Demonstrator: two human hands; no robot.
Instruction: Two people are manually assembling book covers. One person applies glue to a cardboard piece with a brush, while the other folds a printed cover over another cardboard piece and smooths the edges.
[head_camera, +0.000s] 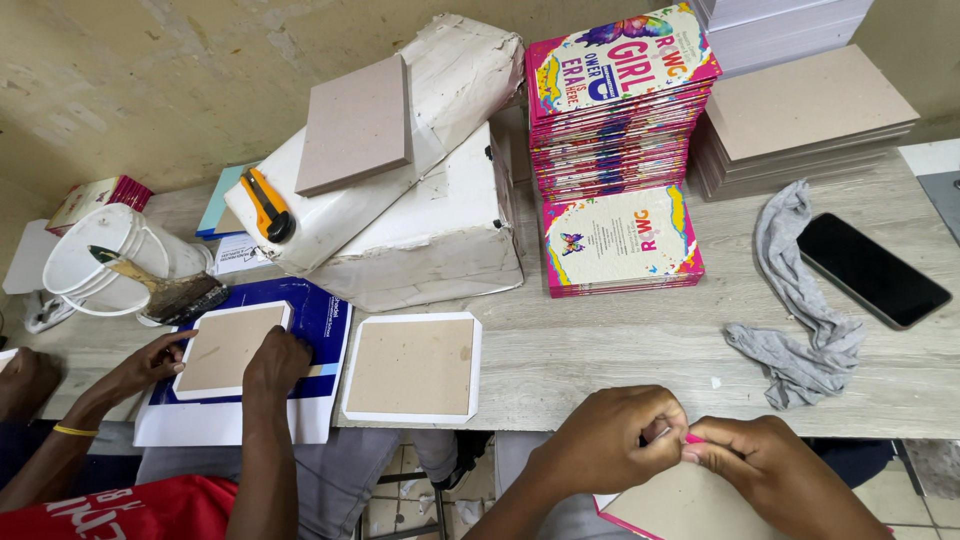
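Note:
My left hand (610, 440) and my right hand (765, 465) meet at the bottom of the head view, below the table's front edge. Both pinch the pink edge of a book cover (670, 505), a grey board wrapped in pink-bordered paper that rests on my lap. The fingertips of both hands close on the same folded corner. On the table lies a finished board in a white wrap (412, 367), apart from my hands.
A co-worker's hands (270, 365) press another board (228, 347) on blue paper at left. Further back stand a white bucket with a glue brush (110, 262), wrapped parcels with an orange cutter (265, 205), colourful book stacks (615, 100), grey board stacks (800, 105), a grey rag (795, 300) and a black phone (872, 270).

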